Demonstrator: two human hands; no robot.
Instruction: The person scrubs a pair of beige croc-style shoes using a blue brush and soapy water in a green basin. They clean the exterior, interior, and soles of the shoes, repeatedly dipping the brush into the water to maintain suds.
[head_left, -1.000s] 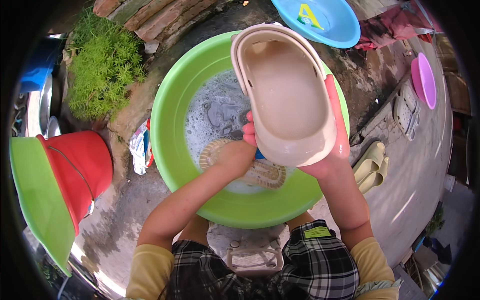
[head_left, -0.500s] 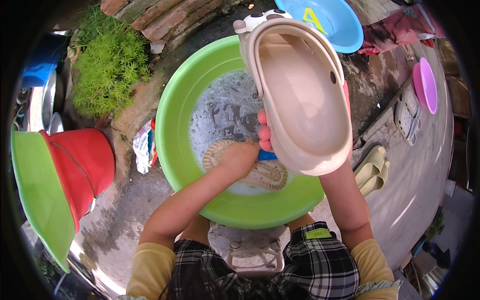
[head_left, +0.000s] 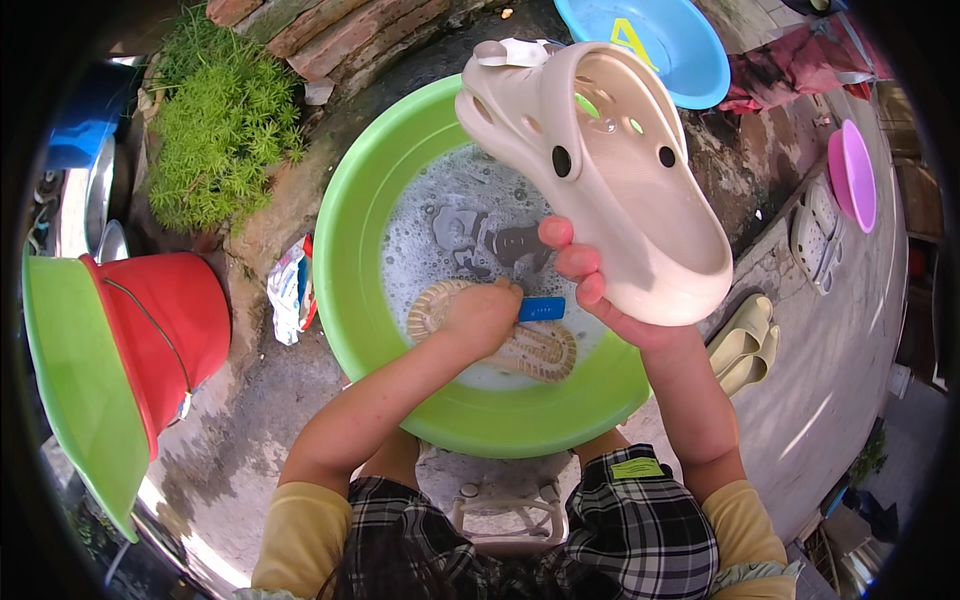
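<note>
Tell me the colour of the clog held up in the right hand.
The clog in the right hand is pale beige, clearest in the head view.

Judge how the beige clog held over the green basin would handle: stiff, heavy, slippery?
The beige clog probably is light: the right hand lifts it alone by its edge. It keeps its shape, so likely firm. Suds in the green basin suggest it is slippery.

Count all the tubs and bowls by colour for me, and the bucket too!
Green basins: 2, the soapy one under the hands and one at the left edge.
Blue basin: 1.
Pink bowl: 1.
Red bucket: 1.
Total: 5.
</note>
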